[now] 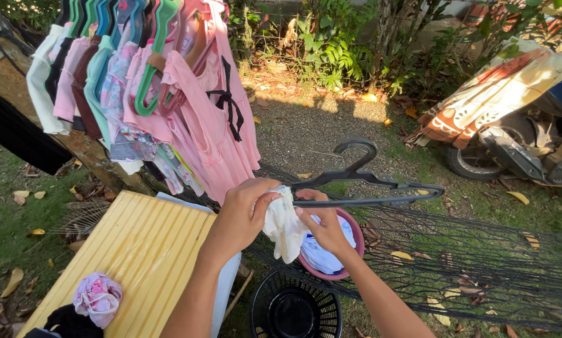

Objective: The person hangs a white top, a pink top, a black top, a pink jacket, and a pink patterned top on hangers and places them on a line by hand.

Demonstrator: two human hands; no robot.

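Note:
My left hand (246,209) grips the top of a small white garment (285,228) at one end of a black plastic hanger (362,181). My right hand (321,225) pinches the same white garment from the right, just under the hanger's bar. The hanger sticks out to the right, its hook pointing up. Below my hands a pink basin (356,250) holds more light-coloured laundry.
Pink and pastel clothes (187,106) hang on coloured hangers at the upper left. A yellow slatted table (143,250) carries a pink bundle (97,297) and a dark cloth. A black basket (296,307) stands below. A black net hammock (481,263) stretches right; a cloth-covered motorbike (512,125) is parked beyond.

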